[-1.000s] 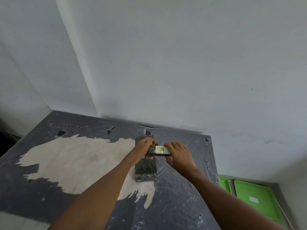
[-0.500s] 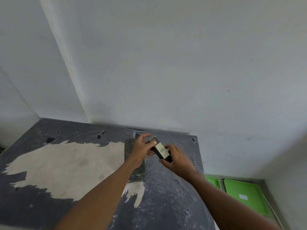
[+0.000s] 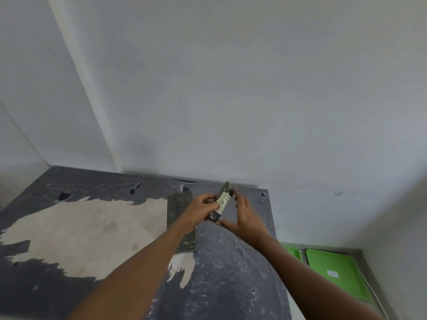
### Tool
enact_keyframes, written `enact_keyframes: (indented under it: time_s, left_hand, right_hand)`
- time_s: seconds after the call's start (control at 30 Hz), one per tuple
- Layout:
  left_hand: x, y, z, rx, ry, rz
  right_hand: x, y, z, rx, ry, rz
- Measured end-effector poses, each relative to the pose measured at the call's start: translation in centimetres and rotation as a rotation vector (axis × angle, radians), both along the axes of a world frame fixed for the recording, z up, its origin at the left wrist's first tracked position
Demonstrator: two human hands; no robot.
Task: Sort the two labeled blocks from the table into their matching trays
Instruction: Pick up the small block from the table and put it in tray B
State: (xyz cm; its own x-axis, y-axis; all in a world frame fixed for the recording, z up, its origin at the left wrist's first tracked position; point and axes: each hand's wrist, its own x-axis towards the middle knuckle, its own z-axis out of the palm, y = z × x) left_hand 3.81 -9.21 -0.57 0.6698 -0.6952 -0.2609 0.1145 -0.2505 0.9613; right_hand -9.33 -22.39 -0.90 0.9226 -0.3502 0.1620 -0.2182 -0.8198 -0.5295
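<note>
A dark block with a pale paper label is held up above the table between both hands, tilted with its far end up. My left hand pinches its left side and my right hand cups its right side and lower end. A second dark mottled block lies flat on the table under my left wrist, partly hidden by the arm. Two green trays sit low at the right: a large one with a small white label and a sliver of another beside it.
The table has a worn dark-grey top with a big bare beige patch. White walls close in behind and at the left. The trays rest on a lower grey surface beyond the table's right edge.
The labeled block has been lifted off the other block and turned from lying crosswise to standing tilted between both hands. The view has shifted a little.
</note>
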Motion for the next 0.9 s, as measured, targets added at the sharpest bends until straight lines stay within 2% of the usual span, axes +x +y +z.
enact_keyframes:
  time_s: [0.13, 0.27, 0.53, 0.9]
  left_hand:
    - [-0.3, 0.7, 0.2, 0.055, -0.098, -0.125]
    - [-1.3, 1.1, 0.1, 0.065, -0.088, -0.164]
    - [-3.6, 2.1, -1.5, -0.01, 0.04, -0.029]
    - [-5.3, -1.4, -3.0, 0.018, 0.03, -0.161]
  right_hand:
    - [-1.7, -1.7, 1.0, -0.344, 0.001, 0.109]
    - [-2.9, -2.1, 1.6, -0.438, -0.043, 0.202]
    - [-6.0, -2.0, 0.0, -0.427, -0.044, 0.195]
    - [-8.4, -3.1, -2.2, -0.331, 0.067, 0.065]
